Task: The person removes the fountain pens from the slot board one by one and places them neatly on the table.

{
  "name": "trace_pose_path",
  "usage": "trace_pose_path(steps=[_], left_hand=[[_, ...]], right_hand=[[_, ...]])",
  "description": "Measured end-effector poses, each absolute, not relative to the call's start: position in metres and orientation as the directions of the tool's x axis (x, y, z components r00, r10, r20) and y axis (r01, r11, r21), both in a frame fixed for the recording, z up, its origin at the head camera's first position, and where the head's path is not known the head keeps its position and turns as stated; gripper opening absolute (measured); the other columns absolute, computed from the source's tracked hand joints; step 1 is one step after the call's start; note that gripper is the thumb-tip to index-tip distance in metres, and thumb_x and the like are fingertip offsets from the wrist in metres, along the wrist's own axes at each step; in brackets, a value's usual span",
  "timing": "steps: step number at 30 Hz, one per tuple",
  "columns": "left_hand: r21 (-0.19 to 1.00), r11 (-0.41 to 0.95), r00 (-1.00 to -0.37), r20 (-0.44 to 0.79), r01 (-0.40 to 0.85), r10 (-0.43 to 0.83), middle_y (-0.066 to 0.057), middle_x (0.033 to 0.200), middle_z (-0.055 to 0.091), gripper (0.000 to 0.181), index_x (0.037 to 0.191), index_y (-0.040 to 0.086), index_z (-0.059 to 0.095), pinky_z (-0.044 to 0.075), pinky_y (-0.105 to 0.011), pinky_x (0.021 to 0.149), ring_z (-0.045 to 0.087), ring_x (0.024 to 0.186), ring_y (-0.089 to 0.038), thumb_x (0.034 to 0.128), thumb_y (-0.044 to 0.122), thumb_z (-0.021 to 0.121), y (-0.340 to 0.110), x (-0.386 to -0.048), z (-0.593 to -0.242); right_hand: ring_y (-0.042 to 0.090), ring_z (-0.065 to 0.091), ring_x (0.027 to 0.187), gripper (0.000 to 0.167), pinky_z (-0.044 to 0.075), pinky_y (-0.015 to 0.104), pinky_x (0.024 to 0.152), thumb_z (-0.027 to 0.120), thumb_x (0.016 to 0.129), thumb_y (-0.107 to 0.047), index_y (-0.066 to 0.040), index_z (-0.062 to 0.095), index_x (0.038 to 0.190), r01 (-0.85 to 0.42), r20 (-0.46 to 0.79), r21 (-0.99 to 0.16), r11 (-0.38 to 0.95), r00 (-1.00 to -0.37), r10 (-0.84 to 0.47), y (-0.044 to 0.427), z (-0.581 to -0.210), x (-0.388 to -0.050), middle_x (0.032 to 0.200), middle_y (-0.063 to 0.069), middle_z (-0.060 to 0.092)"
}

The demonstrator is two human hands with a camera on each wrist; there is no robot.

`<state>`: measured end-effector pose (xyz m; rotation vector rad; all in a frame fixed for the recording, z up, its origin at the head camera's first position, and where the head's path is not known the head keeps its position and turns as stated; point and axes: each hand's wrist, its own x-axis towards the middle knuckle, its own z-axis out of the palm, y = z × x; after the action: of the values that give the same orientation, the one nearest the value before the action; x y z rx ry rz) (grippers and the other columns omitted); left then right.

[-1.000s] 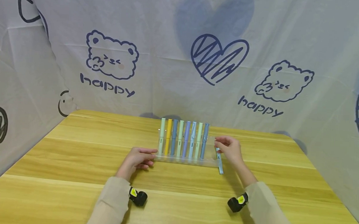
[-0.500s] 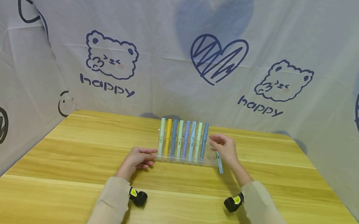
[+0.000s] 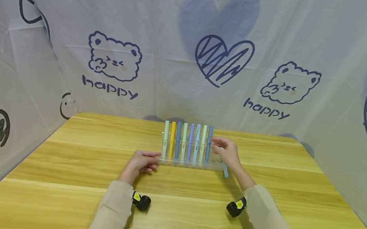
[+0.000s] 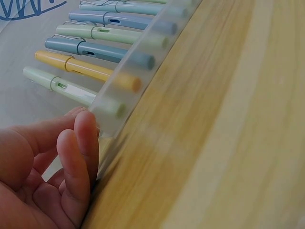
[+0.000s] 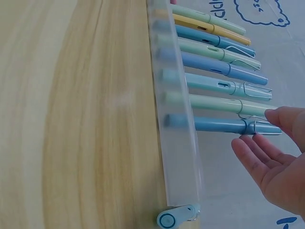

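Observation:
A clear, frosted pen rack stands on the table with several capped pens upright in a row. At its left end, my left hand holds the corner with its fingertips; in the left wrist view that hand is beside a light green pen. My right hand is at the rightmost dark blue pen. In the right wrist view, thumb and fingers lie apart on either side of that pen's clip end. A light blue pen lies slanted at the rack's right end, partly behind my right wrist.
Between the hands, the row includes a yellow pen, a purple pen and a light blue pen. The wooden table reaches back to a printed cloth. Each wrist wears a black camera.
My right hand has moved left, from above the slanted light blue pen to the rightmost dark blue pen in the rack. My left hand and the rack have stayed put.

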<state>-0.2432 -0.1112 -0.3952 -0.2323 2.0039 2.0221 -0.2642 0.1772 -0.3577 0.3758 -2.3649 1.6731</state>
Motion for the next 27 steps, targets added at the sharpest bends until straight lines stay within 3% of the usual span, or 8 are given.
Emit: trace_pose_path(steps=[11, 27], left_hand=[[0.950, 0.004, -0.946, -0.312, -0.313, 0.086, -0.006, 0.060, 0.061, 0.033, 0.115, -0.006, 0.057, 0.046, -0.019, 0.040, 0.055, 0.046, -0.008, 0.0822, -0.002, 0.060, -0.1113, -0.2441, -0.3959], [0.952, 0.001, -0.948, -0.306, -0.307, 0.090, -0.006, 0.059, 0.061, 0.032, 0.114, -0.005, 0.058, 0.046, -0.018, 0.040, 0.056, 0.047, -0.009, 0.0819, -0.001, 0.060, -0.1123, -0.2438, -0.3977]], right_hand=[[0.033, 0.060, 0.086, 0.023, 0.053, 0.026, 0.063, 0.059, 0.082, 0.006, 0.011, 0.060, 0.105, -0.300, 0.286, -0.891, 0.341, -0.954, -0.093, 0.1754, -0.3581, -0.2632, 0.100, 0.025, 0.060], [0.028, 0.061, 0.084, 0.029, 0.054, 0.036, 0.064, 0.059, 0.082, 0.006, 0.010, 0.057, 0.111, -0.272, 0.236, -0.901, 0.339, -0.961, -0.145, 0.1751, -0.3656, -0.2673, 0.106, 0.026, 0.057]])
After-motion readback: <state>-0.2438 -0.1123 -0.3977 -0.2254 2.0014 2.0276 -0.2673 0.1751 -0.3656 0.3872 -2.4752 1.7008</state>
